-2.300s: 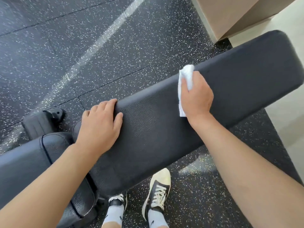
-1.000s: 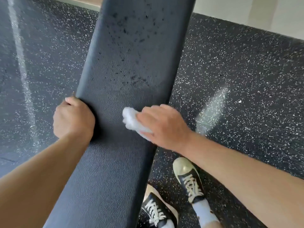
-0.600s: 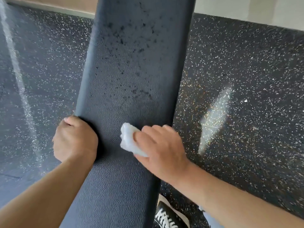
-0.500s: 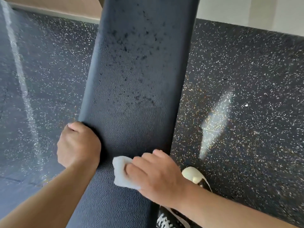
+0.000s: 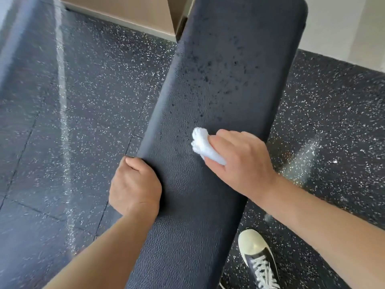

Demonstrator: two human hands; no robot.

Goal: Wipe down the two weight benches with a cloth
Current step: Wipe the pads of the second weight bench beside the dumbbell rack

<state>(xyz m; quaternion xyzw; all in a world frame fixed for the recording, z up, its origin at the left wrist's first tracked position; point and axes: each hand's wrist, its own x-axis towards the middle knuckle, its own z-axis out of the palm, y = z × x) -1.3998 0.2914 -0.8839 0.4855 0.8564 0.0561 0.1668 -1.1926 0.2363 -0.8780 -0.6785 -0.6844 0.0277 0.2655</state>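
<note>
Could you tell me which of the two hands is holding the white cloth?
The right hand pinches the cloth; the left hand grips the bench pad edge.

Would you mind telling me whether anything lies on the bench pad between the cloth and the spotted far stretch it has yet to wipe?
Nothing visible does. The right hand holds the white cloth on the bench pad, and the pad runs bare from there to the dark spots. The left hand grips the pad's left edge, off that path.
</note>
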